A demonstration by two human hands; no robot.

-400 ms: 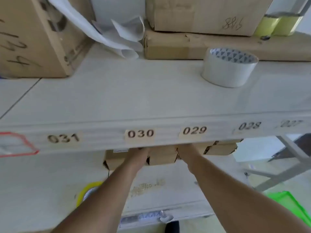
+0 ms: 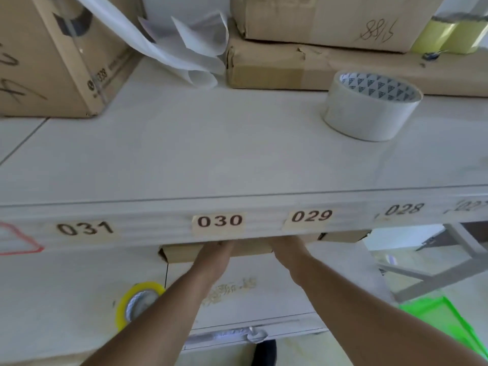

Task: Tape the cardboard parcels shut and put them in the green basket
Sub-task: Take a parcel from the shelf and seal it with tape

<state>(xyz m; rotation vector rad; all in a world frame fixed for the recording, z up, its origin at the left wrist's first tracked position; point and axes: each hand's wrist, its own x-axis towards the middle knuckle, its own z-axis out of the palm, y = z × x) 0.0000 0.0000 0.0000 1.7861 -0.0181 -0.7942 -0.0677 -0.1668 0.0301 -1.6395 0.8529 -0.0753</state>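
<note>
Where the upper shelf's front edge (image 2: 158,223) carries the labels 031 to 028, both hands reach beneath it to a cardboard parcel (image 2: 179,253) on the lower shelf (image 2: 66,281). Left hand (image 2: 215,250) and right hand (image 2: 286,245) both touch the parcel — fingers hidden by the edge, so grip cannot be told. A white tape roll (image 2: 369,108) stands on the upper shelf toward its right end. A yellow tape roll (image 2: 138,302) lies near the lower shelf's front edge. The green basket (image 2: 449,320) sits past the lower shelf's right end — only partly visible.
</note>
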